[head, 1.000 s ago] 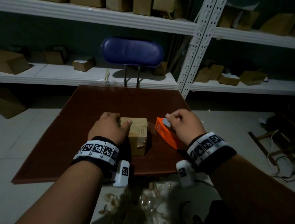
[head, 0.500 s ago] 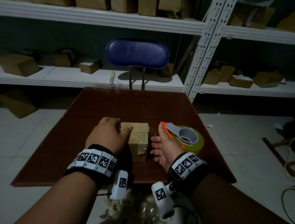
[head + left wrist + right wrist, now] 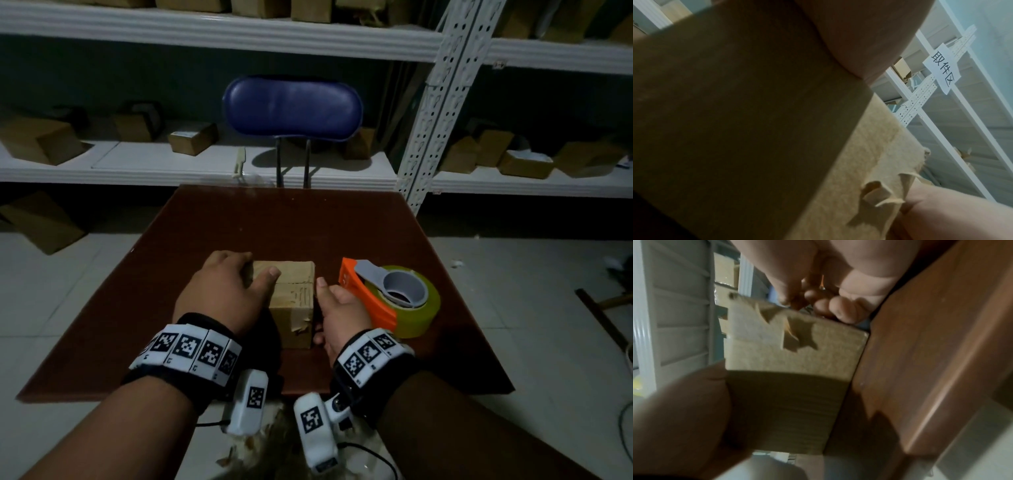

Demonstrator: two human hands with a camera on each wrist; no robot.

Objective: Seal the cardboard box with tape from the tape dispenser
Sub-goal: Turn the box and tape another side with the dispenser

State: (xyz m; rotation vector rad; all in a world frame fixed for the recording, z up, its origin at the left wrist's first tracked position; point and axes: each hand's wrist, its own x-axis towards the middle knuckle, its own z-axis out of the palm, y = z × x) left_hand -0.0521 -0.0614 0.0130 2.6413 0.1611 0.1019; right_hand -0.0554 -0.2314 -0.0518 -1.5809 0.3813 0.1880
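A small cardboard box (image 3: 291, 301) with a torn near face stands near the front of the brown table (image 3: 274, 222). My left hand (image 3: 236, 287) grips its left side, with the thumb lying on the top flap. My right hand (image 3: 337, 308) is against its right side, thumb up along the edge and fingers curled at the lower edge (image 3: 838, 309). The orange tape dispenser (image 3: 366, 301), with its yellow-green roll (image 3: 421, 308), lies flat on the table just right of my right hand, with no hand on it. The left wrist view is filled by the box (image 3: 756, 113).
A blue chair back (image 3: 291, 106) stands behind the table's far edge. White shelving (image 3: 205, 171) with several cardboard boxes runs along the wall, with a perforated upright (image 3: 431, 120) at the table's far right corner. Torn scraps (image 3: 253, 445) lie on the floor below the near edge.
My right hand set the tape dispenser down on the table at the right, let it go, and moved left against the box's right side. The left hand kept its grip.
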